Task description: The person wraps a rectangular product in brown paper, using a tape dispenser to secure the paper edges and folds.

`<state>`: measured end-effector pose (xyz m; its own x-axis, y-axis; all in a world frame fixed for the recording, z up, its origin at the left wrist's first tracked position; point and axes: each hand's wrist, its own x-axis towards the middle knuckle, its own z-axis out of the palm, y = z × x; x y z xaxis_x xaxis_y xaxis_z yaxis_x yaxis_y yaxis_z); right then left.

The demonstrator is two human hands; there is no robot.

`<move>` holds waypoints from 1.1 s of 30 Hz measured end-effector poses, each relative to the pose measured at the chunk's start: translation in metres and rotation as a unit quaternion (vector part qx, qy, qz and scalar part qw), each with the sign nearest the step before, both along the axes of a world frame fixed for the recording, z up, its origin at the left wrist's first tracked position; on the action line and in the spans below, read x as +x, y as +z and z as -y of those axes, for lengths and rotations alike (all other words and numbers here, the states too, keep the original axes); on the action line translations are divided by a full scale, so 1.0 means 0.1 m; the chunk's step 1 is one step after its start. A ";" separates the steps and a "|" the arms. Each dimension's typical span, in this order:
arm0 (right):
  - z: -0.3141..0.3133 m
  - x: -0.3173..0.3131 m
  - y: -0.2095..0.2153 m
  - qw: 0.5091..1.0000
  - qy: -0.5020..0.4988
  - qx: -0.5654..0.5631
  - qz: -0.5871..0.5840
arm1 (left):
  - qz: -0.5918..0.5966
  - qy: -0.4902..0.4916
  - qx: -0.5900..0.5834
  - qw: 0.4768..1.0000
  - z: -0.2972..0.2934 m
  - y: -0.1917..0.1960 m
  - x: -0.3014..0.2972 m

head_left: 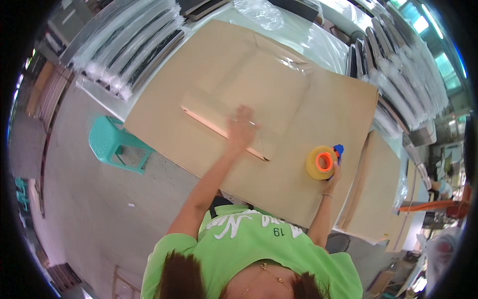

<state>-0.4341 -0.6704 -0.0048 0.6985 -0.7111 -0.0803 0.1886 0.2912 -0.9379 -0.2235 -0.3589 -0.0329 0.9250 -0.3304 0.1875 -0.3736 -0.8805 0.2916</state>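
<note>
a broad cardboard sheet point(164, 104) makes the working surface, its far side lying on a pale, glossy table point(318, 42). off the sheet's left edge, a turquoise stool point(106, 139) stands on the grey floor point(99, 214). past the sheet's far left edge rises a stack of plastic-wrapped panels point(129, 47); a second wrapped stack point(406, 79) leans beyond its far right corner, with bright windows point(445, 70) farther off. crumpled clear plastic point(259, 12) lies past the sheet's far edge, and more cardboard point(379, 184) sits just right of it.

on the middle of the sheet lies a flat cardboard package point(269, 84), clear film glinting along its far right part. the left hand point(243, 129) is over the package's near edge, holding nothing visible (it is blurred, so i cannot tell how wide its fingers are, or whether they press). the right hand point(332, 177), near the sheet's right edge, is closed around a tape dispenser point(313, 167) with a yellow roll, orange core and blue frame.
</note>
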 end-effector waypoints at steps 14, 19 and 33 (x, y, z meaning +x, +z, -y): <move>-2.20 1.07 -0.08 0.840 0.035 -0.457 -0.291 | -0.140 -0.004 -0.254 0.957 -2.06 0.24 0.92; -1.68 1.67 0.05 0.870 -0.008 -0.392 -0.297 | -0.090 0.012 -0.167 0.982 -2.13 0.11 0.90; -0.37 4.10 -0.21 0.675 -0.059 -0.637 -0.368 | -0.057 0.040 -0.148 0.987 -2.08 0.08 0.84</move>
